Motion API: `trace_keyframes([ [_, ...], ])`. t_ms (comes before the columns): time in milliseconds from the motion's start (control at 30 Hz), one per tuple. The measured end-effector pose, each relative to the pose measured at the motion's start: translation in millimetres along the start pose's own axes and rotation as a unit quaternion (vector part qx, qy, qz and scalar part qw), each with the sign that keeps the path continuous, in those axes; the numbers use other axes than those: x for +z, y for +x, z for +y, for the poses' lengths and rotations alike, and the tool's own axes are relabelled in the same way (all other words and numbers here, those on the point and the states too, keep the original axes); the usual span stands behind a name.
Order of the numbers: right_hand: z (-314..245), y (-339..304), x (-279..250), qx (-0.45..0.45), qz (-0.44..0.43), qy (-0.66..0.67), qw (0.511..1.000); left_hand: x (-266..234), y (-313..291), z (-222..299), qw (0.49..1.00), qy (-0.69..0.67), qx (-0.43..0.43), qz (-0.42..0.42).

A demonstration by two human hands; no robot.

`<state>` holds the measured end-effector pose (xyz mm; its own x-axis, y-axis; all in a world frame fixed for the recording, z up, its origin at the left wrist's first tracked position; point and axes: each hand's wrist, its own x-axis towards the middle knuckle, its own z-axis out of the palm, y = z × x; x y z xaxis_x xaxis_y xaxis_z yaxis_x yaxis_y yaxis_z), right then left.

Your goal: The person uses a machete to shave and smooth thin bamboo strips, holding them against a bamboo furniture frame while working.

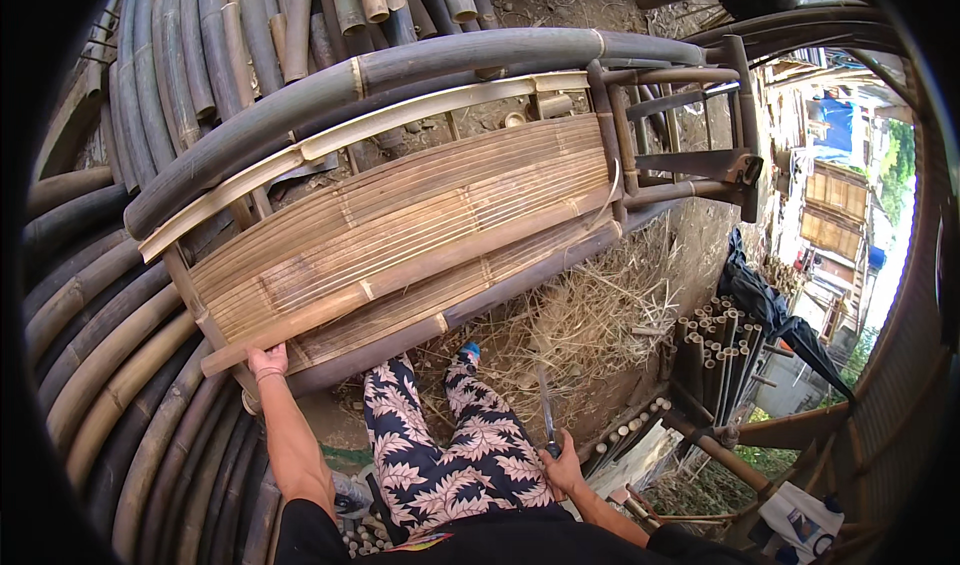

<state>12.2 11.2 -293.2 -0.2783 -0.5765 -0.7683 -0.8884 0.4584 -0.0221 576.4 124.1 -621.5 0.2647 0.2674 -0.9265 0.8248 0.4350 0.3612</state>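
Observation:
A long bamboo slat (365,290) lies lengthwise across a bench frame of dark bamboo poles. My left hand (268,362) is closed round its near left end. Beneath and behind it, thin split-bamboo strips (400,200) lie side by side between the frame's end pieces, with narrow gaps among some of them. Down by my right thigh, apart from the bench, my right hand (563,468) grips the dark handle of a long knife (547,405). Its blade points away from me, over the ground. The thick front pole (380,360) of the frame runs just before my knees.
A handsaw (700,163) rests on the bench's right end. Bamboo poles (130,395) are heaped at left, with more stacked behind. Shavings (590,305) litter the ground. At right stand a bundle of thin bamboo (720,335) and a dark cloth (765,300).

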Motion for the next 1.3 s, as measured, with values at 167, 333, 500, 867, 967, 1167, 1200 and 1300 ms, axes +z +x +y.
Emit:
trace_keyframes([
  [167, 72, 24, 21, -0.050, 0.007, 0.091, 0.995, 24, -137, 21, 0.985, -0.047, 0.158, -0.047],
  [333, 104, 28, -7, -0.094, 0.046, 0.161, 0.981, -7, -299, 58, 0.953, -0.051, 0.285, -0.091],
  [500, 168, 34, -56, -0.137, 0.134, 0.229, 0.954, -72, -520, 106, 0.867, -0.104, 0.392, -0.291],
  [867, 209, -29, -141, -0.160, 0.169, 0.469, 0.852, -104, -678, -179, 0.587, 0.132, 0.491, -0.631],
  [967, 211, -44, -139, -0.202, 0.167, 0.473, 0.842, -115, -670, -208, 0.381, 0.433, 0.526, -0.625],
  [1167, 187, -96, -158, -0.266, 0.103, 0.476, 0.832, -98, -727, -209, 0.282, 0.362, 0.592, -0.662],
  [1200, 188, -90, -155, -0.281, 0.095, 0.465, 0.834, -94, -739, -208, 0.327, 0.325, 0.551, -0.695],
  [1300, 180, -102, -161, -0.291, 0.048, 0.477, 0.828, -82, -769, -200, 0.397, 0.285, 0.482, -0.728],
])
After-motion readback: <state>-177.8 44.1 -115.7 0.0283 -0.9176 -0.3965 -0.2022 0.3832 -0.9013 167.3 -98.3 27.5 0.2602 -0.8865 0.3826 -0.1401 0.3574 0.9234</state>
